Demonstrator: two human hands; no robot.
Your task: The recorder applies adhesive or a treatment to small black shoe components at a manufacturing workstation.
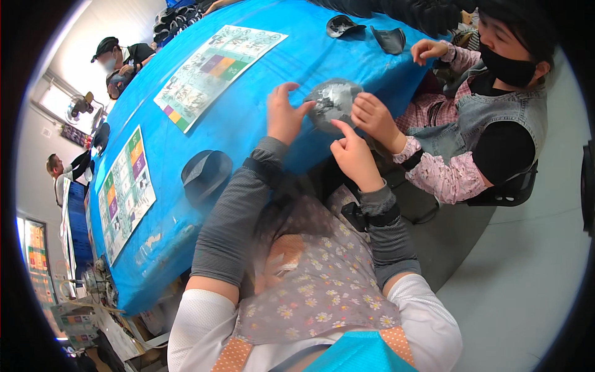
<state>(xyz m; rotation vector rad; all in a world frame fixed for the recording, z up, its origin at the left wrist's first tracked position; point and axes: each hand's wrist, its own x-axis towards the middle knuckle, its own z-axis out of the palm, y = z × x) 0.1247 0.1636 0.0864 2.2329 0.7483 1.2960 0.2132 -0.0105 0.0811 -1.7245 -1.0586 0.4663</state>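
Turquoise cloth up close, hands gathered round a grey piece

A turquoise cloth [362, 354], perhaps a face mask, sits nearest the camera, above a flowered apron [316, 297]. Beyond it, a round grey piece [334, 99] with a patchy, silvery face is held up at the edge of the blue table cover [248, 108].

The co-worker's hand [376, 121] pinches its right rim, probably so that the face stays uncovered. The left hand [285, 115] is loosely spread, thumb at the opposite rim; contact is hard to tell. The right hand [356, 155] shows nothing in its grasp: its index finger stretches to the lower part of the piece, seemingly singling out one spot.

A dark, hollow piece [206, 178] sits left of the forearms. Two printed sheets, a far one [220, 74] and a near one [127, 192], lie flat, presumably for easy reading.
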